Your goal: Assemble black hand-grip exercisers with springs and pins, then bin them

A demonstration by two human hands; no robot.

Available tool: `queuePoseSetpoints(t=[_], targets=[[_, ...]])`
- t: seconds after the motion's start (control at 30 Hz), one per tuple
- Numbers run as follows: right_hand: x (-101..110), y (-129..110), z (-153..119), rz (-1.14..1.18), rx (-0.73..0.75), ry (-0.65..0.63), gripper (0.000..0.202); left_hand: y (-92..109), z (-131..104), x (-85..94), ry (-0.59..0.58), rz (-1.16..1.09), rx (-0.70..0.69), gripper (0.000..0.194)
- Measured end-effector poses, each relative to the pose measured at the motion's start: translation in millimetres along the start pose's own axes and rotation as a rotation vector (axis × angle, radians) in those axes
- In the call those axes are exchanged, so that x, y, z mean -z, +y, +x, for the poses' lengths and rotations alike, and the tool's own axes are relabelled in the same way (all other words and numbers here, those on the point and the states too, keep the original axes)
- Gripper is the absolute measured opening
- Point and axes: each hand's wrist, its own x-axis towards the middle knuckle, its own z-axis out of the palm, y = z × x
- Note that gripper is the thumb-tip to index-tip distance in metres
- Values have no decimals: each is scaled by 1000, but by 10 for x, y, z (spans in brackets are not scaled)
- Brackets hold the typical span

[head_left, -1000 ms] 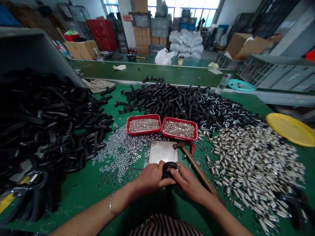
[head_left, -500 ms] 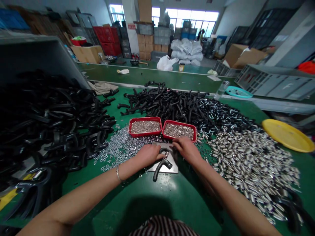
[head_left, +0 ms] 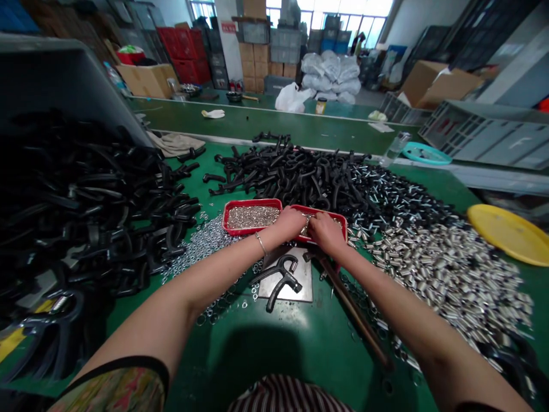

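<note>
Dipping left hand (head_left: 292,222) and right hand (head_left: 326,230) into red plastic tray (head_left: 345,228) beyond square silvery metal plate (head_left: 305,270), grips too hidden to tell.
Lying on plate: black V-shaped handle (head_left: 278,289), long axis slanting, leg ends near-left.

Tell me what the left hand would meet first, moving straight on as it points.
From the left hand, most likely the right hand, close ahead at the right-hand red tray; depth is unclear, so the small metal parts there might come first.
</note>
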Motion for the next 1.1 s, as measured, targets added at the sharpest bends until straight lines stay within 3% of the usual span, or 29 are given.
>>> queuePoseSetpoints(t=[0.2, 0.3, 0.37, 0.43, 0.6, 0.73, 0.9, 1.1], targets=[[-10, 26, -12, 94, -23, 75, 13, 0, -124, 35, 106, -93, 106, 22], [43, 23, -87, 356, -156, 231, 11, -6, -265, 108, 259, -277, 192, 23], [92, -3, -229, 584, -217, 269, 11, -34, -470, 125, 338, -419, 201, 18], [126, -54, -442, 744, -208, 196, 13, -68, -766, 110, 346, -539, 177, 11], [77, -225, -932, 914, -144, -68, 19, -57, -1502, 4, 225, -691, 210, 6], [-5, -337, -943, 1021, -243, -122, 19, 49, -1675, -89, 175, -666, 210, 11], [-57, -408, -795, 819, -220, -153, 19, 121, -1621, -204, 185, -506, 226, 15], [-44, -428, -748, 509, -182, -247, 20, 127, -1613, -314, 261, -495, 273, 16]])
